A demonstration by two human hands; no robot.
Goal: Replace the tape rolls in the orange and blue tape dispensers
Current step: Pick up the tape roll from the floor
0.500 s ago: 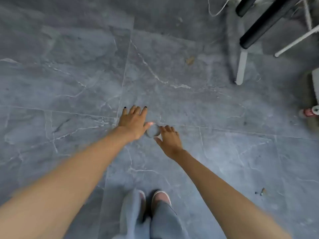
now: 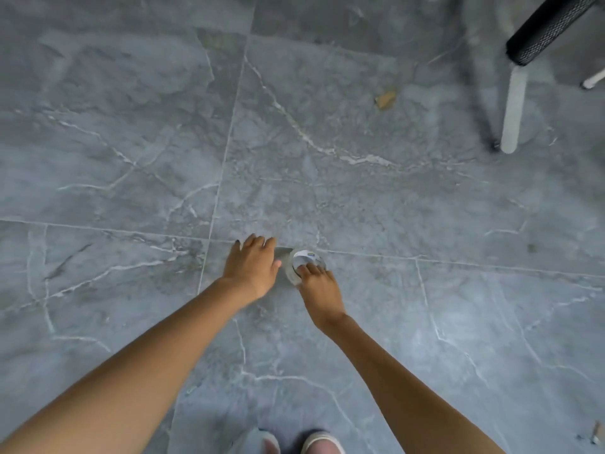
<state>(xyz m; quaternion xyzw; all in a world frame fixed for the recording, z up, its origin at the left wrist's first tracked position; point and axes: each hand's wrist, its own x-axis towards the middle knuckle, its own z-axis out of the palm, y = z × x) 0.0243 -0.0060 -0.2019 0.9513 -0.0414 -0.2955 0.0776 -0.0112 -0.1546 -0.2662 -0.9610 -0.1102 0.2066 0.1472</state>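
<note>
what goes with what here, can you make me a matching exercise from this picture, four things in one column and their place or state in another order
Things:
1. clear tape roll with a white core
2. left hand
3. right hand
4. white chair leg

Places or states:
A. upper right, standing on the grey marble floor tiles
B. fingers resting on the roll's rim
C. between the two hands
D. stretched out just left of the roll, holding a strip of tape pulled from it

Pairs: 1-C, 2-D, 3-B, 4-A
</note>
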